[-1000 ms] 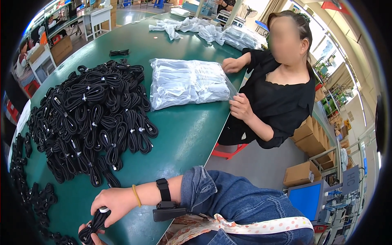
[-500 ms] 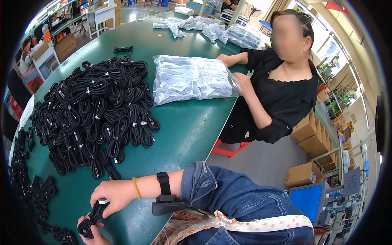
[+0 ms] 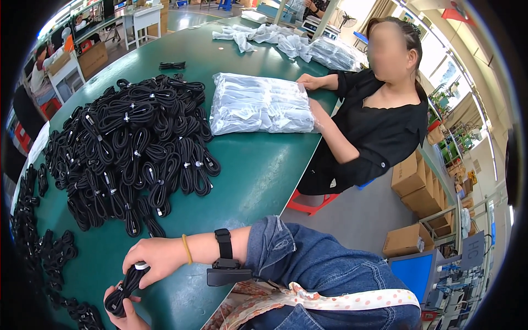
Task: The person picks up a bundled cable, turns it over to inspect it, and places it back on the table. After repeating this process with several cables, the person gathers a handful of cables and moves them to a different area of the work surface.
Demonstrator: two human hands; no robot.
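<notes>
Between my two hands is a coiled black cable bundle (image 3: 124,291) with a white piece at its upper end. My right hand (image 3: 151,259) pinches that upper end, thumb on one side and fingers on the other. Lower down, my left hand (image 3: 127,313) has its fingers round the bottom of the bundle, partly cut off by the picture's edge. Just beyond my hands rises a big heap of tied black cables (image 3: 132,148) on the green table (image 3: 258,181). Smaller cable bundles (image 3: 58,250) lie along the left side.
Across the table a person in black (image 3: 379,121) holds a clear plastic bag of packed items (image 3: 261,104). Crumpled plastic bags (image 3: 269,37) lie at the far edge. A red stool (image 3: 311,203), cardboard boxes (image 3: 407,236) and a blue screen (image 3: 412,275) stand to the right.
The view has shifted slightly, so the table things sit a little further right. The other person's near hand has moved behind the bag's edge. My hands keep the cable bundle in the same grip.
</notes>
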